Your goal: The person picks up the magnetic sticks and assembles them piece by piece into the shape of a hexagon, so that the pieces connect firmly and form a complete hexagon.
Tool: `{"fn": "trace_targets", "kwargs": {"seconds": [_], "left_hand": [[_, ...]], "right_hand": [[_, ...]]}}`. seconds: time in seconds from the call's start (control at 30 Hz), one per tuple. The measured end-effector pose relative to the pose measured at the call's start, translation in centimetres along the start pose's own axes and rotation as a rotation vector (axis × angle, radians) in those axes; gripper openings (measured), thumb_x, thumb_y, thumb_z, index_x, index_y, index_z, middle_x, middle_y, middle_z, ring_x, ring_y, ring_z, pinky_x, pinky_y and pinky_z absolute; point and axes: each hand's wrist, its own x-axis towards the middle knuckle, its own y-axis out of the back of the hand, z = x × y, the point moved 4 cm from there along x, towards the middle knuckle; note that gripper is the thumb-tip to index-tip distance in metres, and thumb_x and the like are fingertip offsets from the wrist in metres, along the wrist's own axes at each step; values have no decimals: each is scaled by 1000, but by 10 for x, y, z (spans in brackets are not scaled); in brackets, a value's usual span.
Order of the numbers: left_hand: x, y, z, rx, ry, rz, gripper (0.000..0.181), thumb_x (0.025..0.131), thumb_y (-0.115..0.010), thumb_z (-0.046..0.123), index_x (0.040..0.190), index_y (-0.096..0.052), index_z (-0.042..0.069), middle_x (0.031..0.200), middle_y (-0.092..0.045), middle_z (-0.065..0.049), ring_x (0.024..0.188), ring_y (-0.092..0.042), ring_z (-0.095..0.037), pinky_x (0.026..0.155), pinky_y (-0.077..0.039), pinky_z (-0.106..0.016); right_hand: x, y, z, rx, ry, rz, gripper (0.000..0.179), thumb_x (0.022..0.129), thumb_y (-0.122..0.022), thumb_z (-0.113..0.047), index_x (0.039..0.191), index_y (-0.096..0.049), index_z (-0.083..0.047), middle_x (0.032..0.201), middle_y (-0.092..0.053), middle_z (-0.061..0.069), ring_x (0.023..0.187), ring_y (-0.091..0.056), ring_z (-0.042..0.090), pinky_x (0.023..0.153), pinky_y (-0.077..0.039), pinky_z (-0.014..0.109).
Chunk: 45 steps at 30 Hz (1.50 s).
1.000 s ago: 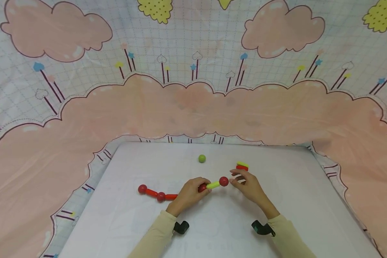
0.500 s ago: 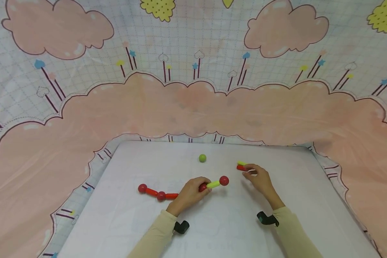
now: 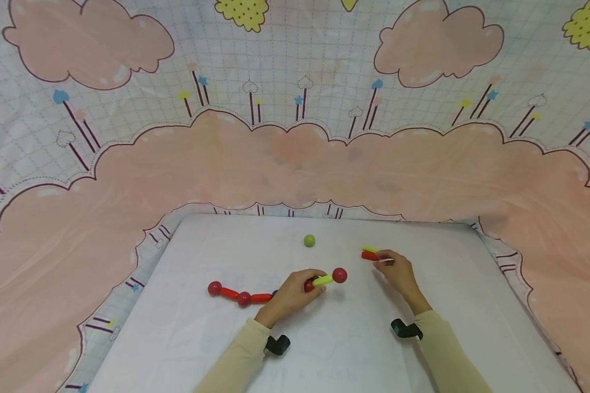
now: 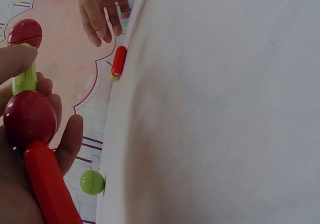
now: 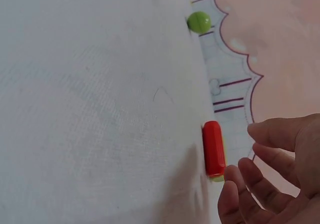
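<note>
My left hand [image 3: 291, 296] grips a chain of red balls and coloured rods, like magnetic building toys. Thumb and fingers close around a yellow-green rod [image 4: 25, 77] and a red ball [image 4: 30, 119]; a red rod [image 4: 50, 184] runs on below. Another red ball [image 3: 340, 275] caps the chain's right end. Leftward on the table, the red rod and ball section [image 3: 243, 299] extends past the hand. My right hand [image 3: 397, 274] is beside a loose red rod [image 5: 214, 149], fingers spread, thumb apart, holding nothing. A second yellow-green rod [image 3: 370, 248] lies against that red rod, mostly hidden in the right wrist view.
A green ball [image 3: 309, 240] sits by itself toward the back of the white table [image 3: 216, 355]. Behind the table's far edge hangs a peach and white patterned cloth [image 3: 295, 169]. Each wrist carries a small black camera.
My right hand has moved away from the chain's end ball, right and slightly back, to the loose red rod. The left hand keeps its hold with hardly any motion.
</note>
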Motion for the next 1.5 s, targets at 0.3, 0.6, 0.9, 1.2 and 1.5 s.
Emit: {"fn": "trace_targets", "kwargs": {"seconds": [0.3,0.6,0.9,1.2,1.5], "left_hand": [[1,0,2,23,-38,19,25,93,-68,30,115,-68,18,96,-66,8,83,-53,-5,73,-46,-18],[2,1,4,61,-42,28,25,93,-69,28,115,-69,15,98,-68,6,83,-54,-5,75,-47,-18],[2,0,4,62,-31,32,25,93,-68,29,115,-69,16,99,-68,6,84,-54,-5,76,-47,-19],[2,-1,4,54,-11,38,25,93,-68,29,115,-68,16,98,-67,7,83,-54,-6,75,-46,-19],[3,-2,2,62,18,42,26,94,-66,31,116,-68,17,101,-68,6,86,-54,-7,78,-47,-20]], "right_hand": [[8,-1,9,-25,-73,21,33,93,-64,-19,123,-64,-4,123,-62,20,111,-59,35,80,-52,32],[16,-4,15,-46,-116,14,32,94,-61,-19,123,-63,-5,123,-61,19,112,-56,34,92,-49,45],[18,-8,15,-92,-86,31,29,89,-66,-16,115,-66,-3,115,-67,18,105,-58,32,85,-44,40],[13,-7,13,-102,-65,33,29,91,-63,-17,116,-66,-2,108,-69,16,99,-61,29,80,-46,35],[2,-1,-5,-93,14,6,28,95,-62,-17,120,-65,-3,116,-68,17,104,-62,31,80,-49,35]]}}
